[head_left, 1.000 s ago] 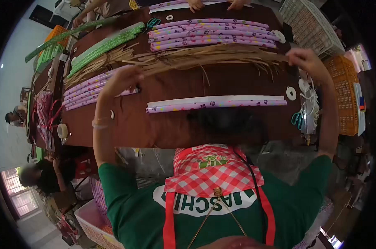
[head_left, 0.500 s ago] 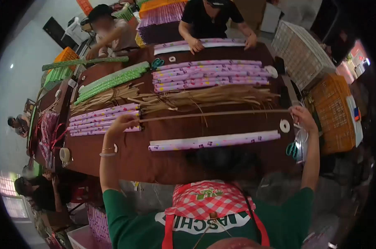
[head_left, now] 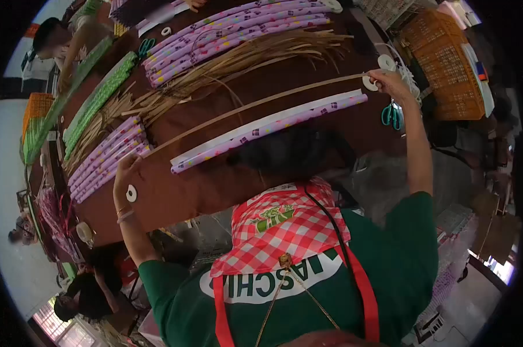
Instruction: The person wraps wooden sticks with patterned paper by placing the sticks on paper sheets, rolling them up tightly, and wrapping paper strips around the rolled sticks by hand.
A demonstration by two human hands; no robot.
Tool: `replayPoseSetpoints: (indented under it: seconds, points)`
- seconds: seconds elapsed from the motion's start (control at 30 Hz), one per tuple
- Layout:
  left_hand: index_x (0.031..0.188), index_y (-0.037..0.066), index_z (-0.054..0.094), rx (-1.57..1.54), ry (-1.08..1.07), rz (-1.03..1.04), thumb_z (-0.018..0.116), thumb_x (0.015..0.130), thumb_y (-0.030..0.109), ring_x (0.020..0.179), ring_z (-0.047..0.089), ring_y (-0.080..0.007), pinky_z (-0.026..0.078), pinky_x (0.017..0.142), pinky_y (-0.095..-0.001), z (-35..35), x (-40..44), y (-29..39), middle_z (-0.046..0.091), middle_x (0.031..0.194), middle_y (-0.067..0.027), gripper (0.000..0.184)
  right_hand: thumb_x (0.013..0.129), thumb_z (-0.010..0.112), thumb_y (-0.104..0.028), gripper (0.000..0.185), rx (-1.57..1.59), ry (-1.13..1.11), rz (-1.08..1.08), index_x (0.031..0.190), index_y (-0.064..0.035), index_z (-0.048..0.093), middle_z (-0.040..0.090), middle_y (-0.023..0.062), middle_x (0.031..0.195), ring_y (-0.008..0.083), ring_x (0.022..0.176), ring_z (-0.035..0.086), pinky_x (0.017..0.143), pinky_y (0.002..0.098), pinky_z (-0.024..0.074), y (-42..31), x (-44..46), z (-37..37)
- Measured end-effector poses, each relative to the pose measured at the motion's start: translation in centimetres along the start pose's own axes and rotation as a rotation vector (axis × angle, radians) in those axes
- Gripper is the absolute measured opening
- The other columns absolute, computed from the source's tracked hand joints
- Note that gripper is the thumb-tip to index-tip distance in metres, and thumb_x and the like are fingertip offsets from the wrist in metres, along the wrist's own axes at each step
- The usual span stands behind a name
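A long, thin brown strip point(head_left: 256, 105) is stretched between my two hands above the table. My left hand point(head_left: 128, 166) pinches its left end, beside a bundle of purple patterned rolls point(head_left: 108, 161). At the far right, my right hand point(head_left: 392, 87) grips the other end, close to a white tape roll point(head_left: 368, 84). Just below the strip lies a purple patterned sheet point(head_left: 261, 133), partly rolled, with a white edge along its far side. Teal-handled scissors point(head_left: 391, 117) rest under my right wrist.
Loose brown strips point(head_left: 244, 58) lie across the brown tabletop point(head_left: 186, 199), with more purple rolls point(head_left: 232, 34) behind them. Green rolls point(head_left: 99, 104) are at the left, near a co-worker point(head_left: 82, 46). An orange crate point(head_left: 440, 63) stands at the right. Another tape roll point(head_left: 131, 193) is beside my left wrist.
The view has tilted and turned, so the table appears higher and slanted. Both hands still hold the strip taut, now nearer the purple sheet.
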State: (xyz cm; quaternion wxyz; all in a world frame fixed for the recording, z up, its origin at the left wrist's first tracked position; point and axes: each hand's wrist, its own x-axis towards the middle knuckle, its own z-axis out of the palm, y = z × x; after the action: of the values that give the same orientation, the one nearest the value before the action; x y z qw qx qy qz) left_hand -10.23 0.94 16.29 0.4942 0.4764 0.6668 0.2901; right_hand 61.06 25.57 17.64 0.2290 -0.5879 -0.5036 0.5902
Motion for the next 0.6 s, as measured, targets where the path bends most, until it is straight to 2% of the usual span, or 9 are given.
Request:
replayPoseSetpoints:
  seconds: [0.07,0.17,0.2,0.27,0.3,0.37,0.43,0.5,0.6]
  points:
    - [0.088,0.001,0.059,0.069,0.051,-0.063,0.055,0.087,0.023,0.054,0.05,-0.0082,0.046,0.042,-0.0257,-0.2,0.6,-2.3,0.052,0.065,-0.0015,0.022,0.084,0.06,-0.033,0.03,-0.067,0.074,-0.009,0.091,-0.004,0.063,0.046,-0.0029,0.059,0.0057,0.052,0.04,0.047,0.0222,0.0346,0.5,-0.4,0.8]
    - [0.086,0.001,0.064,0.23,0.168,-0.282,0.061,0.083,0.024,0.055,0.05,-0.0076,0.04,0.044,-0.0224,2.2,-0.3,-0.2,0.056,0.065,-0.0009,0.024,0.082,0.062,-0.035,0.033,-0.3,0.219,-0.006,0.093,-0.0037,0.065,0.046,-0.0028,0.057,0.0054,0.049,0.04,0.045,0.023,0.0334,1.9,-0.4,1.5]
    - [0.085,0.001,0.065,0.11,0.209,-0.141,0.063,0.081,0.025,0.056,0.051,-0.0074,0.04,0.049,-0.0226,2.3,0.4,-3.3,0.058,0.065,-0.0016,0.025,0.081,0.063,-0.033,0.031,-0.267,0.274,-0.014,0.09,-0.0037,0.065,0.047,-0.002,0.056,0.0053,0.049,0.041,0.045,0.0227,0.0322,2.9,-0.1,1.5]
    - [0.08,0.0,0.064,0.214,0.273,-0.298,0.065,0.079,0.025,0.057,0.051,-0.0071,0.04,0.052,-0.0225,4.0,-0.3,-0.6,0.058,0.063,-0.0013,0.026,0.08,0.064,-0.031,0.028,-0.272,0.266,-0.031,0.089,-0.0041,0.065,0.048,-0.0016,0.056,0.0056,0.049,0.041,0.046,0.0222,0.0304,3.3,-0.4,1.4]
    - [0.077,-0.001,0.063,0.114,0.255,-0.21,0.065,0.079,0.026,0.057,0.052,-0.0074,0.04,0.052,-0.0221,4.1,-0.7,-1.1,0.058,0.063,-0.0012,0.027,0.081,0.063,-0.03,0.025,-0.229,0.306,-0.028,0.081,-0.0059,0.064,0.046,-0.0021,0.055,0.0058,0.048,0.04,0.045,0.0218,0.0288,4.0,-0.4,1.7]
    - [0.075,0.0,0.062,0.051,0.314,-0.357,0.065,0.079,0.026,0.058,0.053,-0.0076,0.04,0.053,-0.0216,5.3,-1.3,0.7,0.058,0.063,-0.0019,0.026,0.084,0.059,-0.029,0.023,-0.215,0.279,-0.025,0.076,-0.0078,0.059,0.044,-0.0027,0.053,0.0062,0.047,0.04,0.045,0.022,0.0301,5.3,0.3,1.1]
    - [0.077,0.0,0.063,0.05,0.258,-0.261,0.064,0.08,0.024,0.061,0.054,-0.008,0.042,0.056,-0.0211,4.5,-0.9,-2.2,0.059,0.066,-0.0024,0.024,0.086,0.056,-0.03,0.024,-0.108,0.287,-0.009,0.083,-0.0062,0.058,0.046,-0.0009,0.057,0.0069,0.05,0.042,0.046,0.0235,0.0329,6.6,0.8,0.9]
    - [0.08,0.0,0.062,-0.124,0.25,-0.24,0.062,0.082,0.022,0.065,0.055,-0.0086,0.044,0.059,-0.0211,4.9,-1.4,-1.5,0.06,0.069,-0.0024,0.022,0.088,0.054,-0.028,0.024,-0.058,0.291,0.017,0.087,-0.0044,0.058,0.048,-0.0008,0.063,0.0072,0.054,0.043,0.048,0.0228,0.0347,5.8,0.0,1.4]
    - [0.086,0.0,0.062,-0.266,0.203,-0.154,0.059,0.085,0.018,0.07,0.057,-0.009,0.045,0.064,-0.0216,4.6,-0.9,-2.8,0.063,0.076,-0.0046,0.019,0.087,0.056,-0.025,0.023,0.161,0.334,-0.051,0.094,-0.0025,0.058,0.049,-0.001,0.065,0.008,0.055,0.044,0.049,0.023,0.0365,6.0,0.8,1.0]
